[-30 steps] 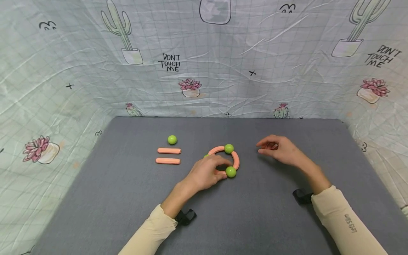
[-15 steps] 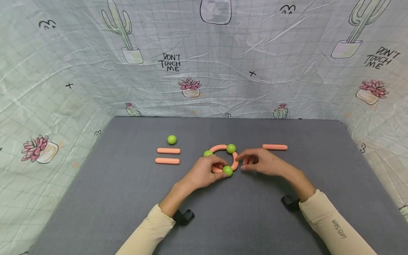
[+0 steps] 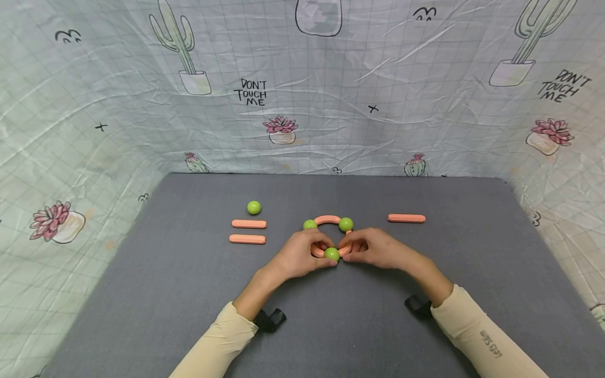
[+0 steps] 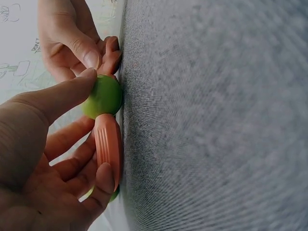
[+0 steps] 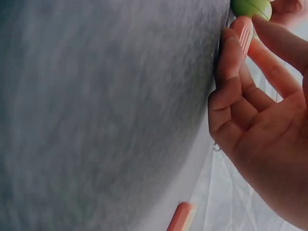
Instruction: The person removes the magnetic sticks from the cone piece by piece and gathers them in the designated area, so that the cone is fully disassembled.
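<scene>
A ring of curved, ribbed orange-pink sticks joined by green balls lies at the middle of the table. My left hand (image 3: 298, 254) pinches the ring's front green ball (image 3: 332, 255); in the left wrist view its thumb presses that ball while the other fingers lie around the ribbed stick (image 4: 107, 149) beside it. From the other side, my right hand (image 3: 380, 249) pinches the right-hand curved stick (image 5: 244, 36), whose end meets the ball. Farther back on the ring are a left ball (image 3: 310, 224), a curved stick (image 3: 327, 219) and a right ball (image 3: 346, 224). Both hands partly hide the ring's front.
Two straight orange-pink sticks, the upper (image 3: 249, 224) and the lower (image 3: 248, 239), lie left of the ring below a loose green ball (image 3: 253, 208). Another straight stick (image 3: 406, 218) lies to the right. A patterned cloth (image 3: 321, 79) rises behind the grey tabletop (image 3: 326, 325).
My right hand has come left to the ring and now pinches its right curved stick. The straight stick on the right has come into view. The front ball has shifted slightly left.
</scene>
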